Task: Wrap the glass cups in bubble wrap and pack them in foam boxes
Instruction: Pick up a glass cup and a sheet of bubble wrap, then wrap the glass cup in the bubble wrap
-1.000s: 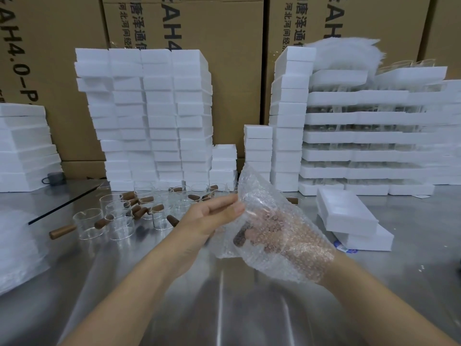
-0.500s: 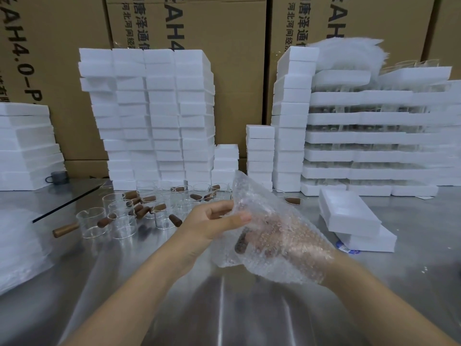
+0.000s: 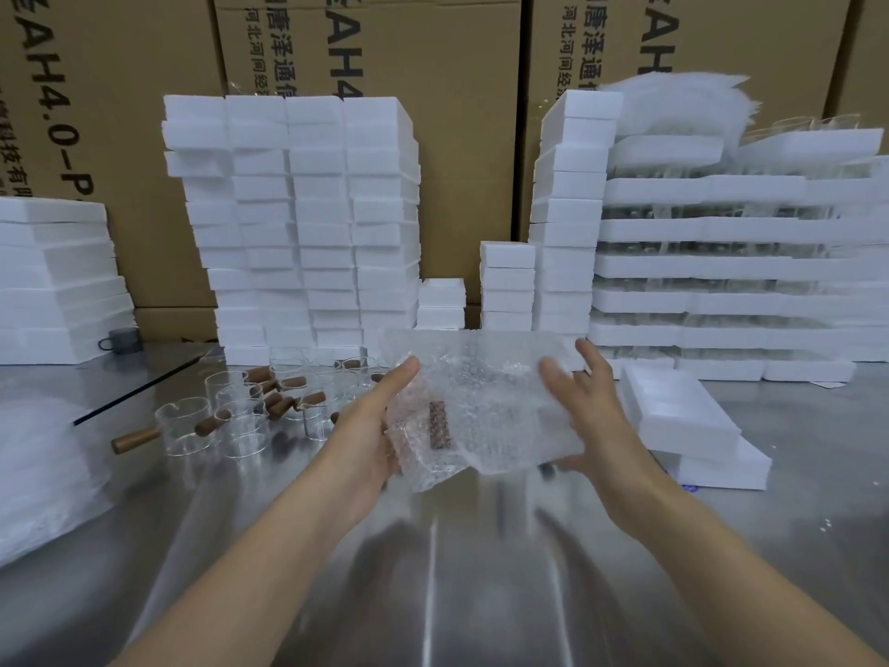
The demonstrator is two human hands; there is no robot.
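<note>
Head view: wrapping is in hand. The cup (image 3: pixel 440 440) is held in the wrap (image 3: pixel 486 397) above the table (image 3: pixel 433 594), mid-scene, by the left hand (image 3: pixel 370 426), which is curled round the bundle. The right hand (image 3: pixel 582 416), fingers spread, is set against the loose right side, which probably needs folding over next. The handle (image 3: pixel 440 416) is laid near-to-far.

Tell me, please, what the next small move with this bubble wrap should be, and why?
Probably fold the loose side of the bubble wrap over the cup with the right hand. The cup's wooden handle shows through the wrap by the left hand, which holds that end, while the rest of the sheet spreads flat toward the right hand's straight fingers.
</note>
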